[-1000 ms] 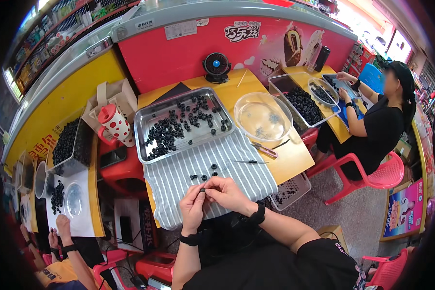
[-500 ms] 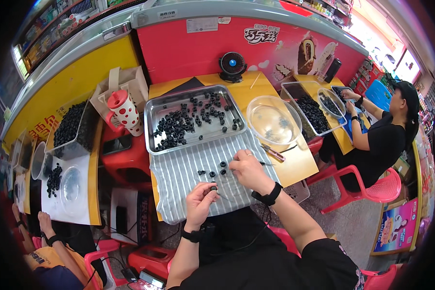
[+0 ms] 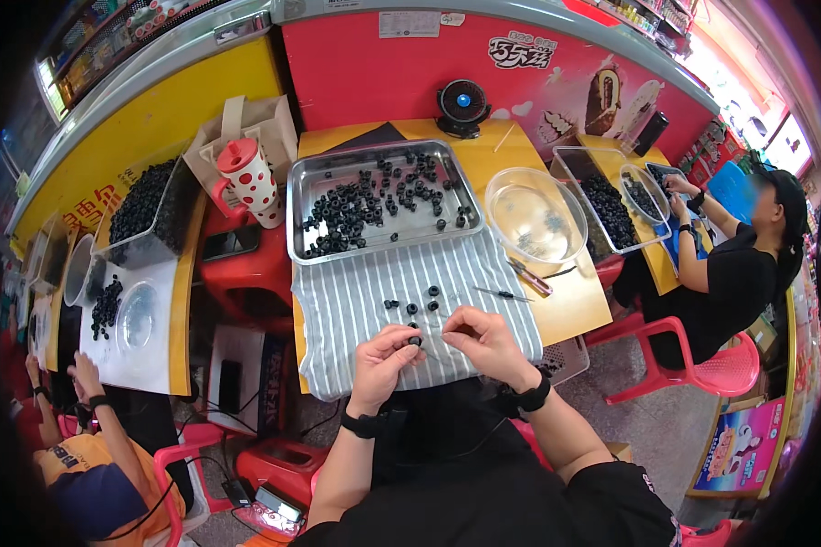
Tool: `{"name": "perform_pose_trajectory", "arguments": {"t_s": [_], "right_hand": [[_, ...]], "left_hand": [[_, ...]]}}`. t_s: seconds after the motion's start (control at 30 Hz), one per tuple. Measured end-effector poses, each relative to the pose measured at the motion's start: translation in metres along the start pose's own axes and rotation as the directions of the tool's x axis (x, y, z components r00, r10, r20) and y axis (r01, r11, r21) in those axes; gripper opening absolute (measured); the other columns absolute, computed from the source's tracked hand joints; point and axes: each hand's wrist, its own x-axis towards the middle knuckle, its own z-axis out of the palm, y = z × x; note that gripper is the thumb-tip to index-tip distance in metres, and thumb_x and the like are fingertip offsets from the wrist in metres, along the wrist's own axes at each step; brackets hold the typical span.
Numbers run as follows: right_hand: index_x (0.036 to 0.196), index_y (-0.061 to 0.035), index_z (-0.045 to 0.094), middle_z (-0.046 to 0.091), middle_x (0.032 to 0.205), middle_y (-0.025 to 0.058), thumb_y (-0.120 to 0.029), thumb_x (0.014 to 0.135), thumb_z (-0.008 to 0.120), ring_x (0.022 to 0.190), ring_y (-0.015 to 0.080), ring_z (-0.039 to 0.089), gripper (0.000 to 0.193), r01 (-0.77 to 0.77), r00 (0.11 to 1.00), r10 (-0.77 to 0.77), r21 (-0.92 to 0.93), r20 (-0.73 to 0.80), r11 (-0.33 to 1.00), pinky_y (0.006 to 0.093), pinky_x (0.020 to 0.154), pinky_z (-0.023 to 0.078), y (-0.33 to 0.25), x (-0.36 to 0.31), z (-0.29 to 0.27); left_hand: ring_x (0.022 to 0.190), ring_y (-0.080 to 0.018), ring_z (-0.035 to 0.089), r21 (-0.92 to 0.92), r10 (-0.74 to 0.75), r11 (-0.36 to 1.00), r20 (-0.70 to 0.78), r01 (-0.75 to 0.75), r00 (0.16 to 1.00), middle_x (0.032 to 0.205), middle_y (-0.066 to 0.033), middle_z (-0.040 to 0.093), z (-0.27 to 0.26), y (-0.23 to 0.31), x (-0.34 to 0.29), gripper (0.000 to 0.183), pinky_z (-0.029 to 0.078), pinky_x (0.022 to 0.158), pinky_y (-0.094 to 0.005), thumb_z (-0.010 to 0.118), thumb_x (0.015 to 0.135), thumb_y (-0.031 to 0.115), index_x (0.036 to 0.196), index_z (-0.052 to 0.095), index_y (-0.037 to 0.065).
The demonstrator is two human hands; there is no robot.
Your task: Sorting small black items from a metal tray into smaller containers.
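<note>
My left hand [image 3: 385,357] pinches a small black ring-shaped part [image 3: 414,341] over the near edge of a grey striped cloth [image 3: 356,305]. My right hand [image 3: 480,342] is close beside it, fingers pinched together toward the same part; what it holds is too small to tell. Several loose black rings [image 3: 417,302] lie on the cloth just beyond my hands. Behind them a steel tray [image 3: 306,251] holds many more black rings.
A clear plastic bowl [image 3: 534,217] and a screwdriver [image 3: 529,276] lie right of the tray. A red-and-white spotted jug [image 3: 246,182] stands left. A small fan [image 3: 462,107] sits at the back. One person [image 3: 734,273] works at the right, another [image 3: 91,456] lower left.
My right hand has drawn back from the loose rings on the cloth and joined my left hand at the near edge.
</note>
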Motion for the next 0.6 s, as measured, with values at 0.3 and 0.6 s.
{"name": "perform_pose_trajectory", "arguments": {"t_s": [0.3, 0.6], "right_hand": [[0.088, 0.0023, 0.062, 0.065, 0.078, 0.0034, -0.002, 0.089, 0.063, 0.074, 0.0078, 0.062, 0.004, -0.093, 0.994, 0.062, 0.384, 0.092, 0.919, 0.0223, 0.066, 0.049, -0.005, 0.001, 0.034], [0.088, 0.0008, 0.063, 0.063, 0.079, 0.0013, -0.001, 0.088, 0.066, 0.069, 0.0072, 0.058, 0.004, -0.100, 0.994, 0.077, 0.394, 0.073, 0.914, 0.0221, 0.062, 0.047, -0.002, 0.000, 0.045]], "left_hand": [[0.079, -0.0179, 0.066, -0.219, -0.041, 0.975, 0.015, 0.043, 0.999, 0.101, -0.0096, 0.062, -0.007, -0.003, -0.007, 0.021, 0.053, 0.068, -0.0261, 0.063, 0.088, -0.004, 0.109, 0.066, -0.005], [0.080, -0.0168, 0.064, -0.279, -0.025, 0.959, 0.083, 0.048, 0.996, 0.099, -0.0099, 0.062, -0.014, -0.002, -0.006, 0.021, 0.053, 0.070, -0.0246, 0.063, 0.089, -0.001, 0.109, 0.066, -0.005]]}}
